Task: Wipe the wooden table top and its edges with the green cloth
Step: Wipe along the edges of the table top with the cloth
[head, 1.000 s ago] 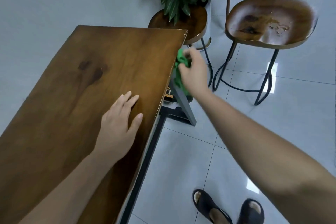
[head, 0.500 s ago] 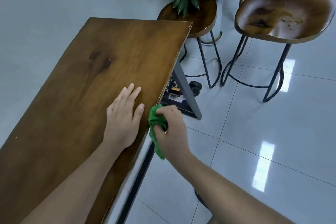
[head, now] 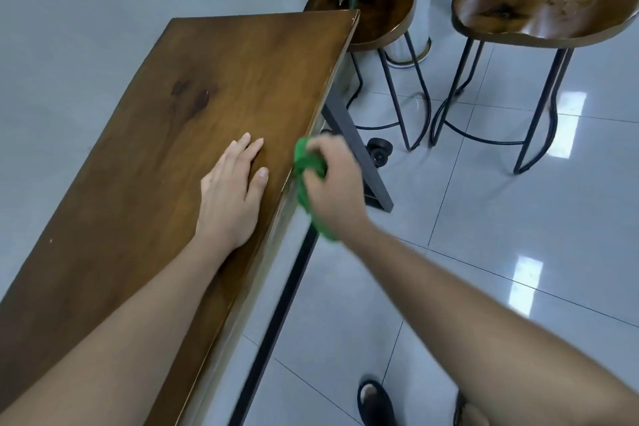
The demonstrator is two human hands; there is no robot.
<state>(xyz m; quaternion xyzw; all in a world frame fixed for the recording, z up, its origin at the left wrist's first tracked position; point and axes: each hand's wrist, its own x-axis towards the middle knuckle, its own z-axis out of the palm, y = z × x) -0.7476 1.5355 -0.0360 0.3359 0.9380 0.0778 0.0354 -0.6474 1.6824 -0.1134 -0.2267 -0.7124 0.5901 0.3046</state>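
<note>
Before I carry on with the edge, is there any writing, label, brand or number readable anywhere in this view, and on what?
None can be read.
Wooden table top: bare wood, dark knots only.
Green cloth in the right hand: plain, motion-blurred, no tag visible.
Two stools: wood grain only.
Small black object on the floor by the table leg: too small and blurred to tell whether it bears any marking.

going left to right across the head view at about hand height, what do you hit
wooden table top → left hand, flat on the wood → green cloth against the table's right edge → right hand gripping the cloth → slanted dark table leg → bare tiled floor
</note>
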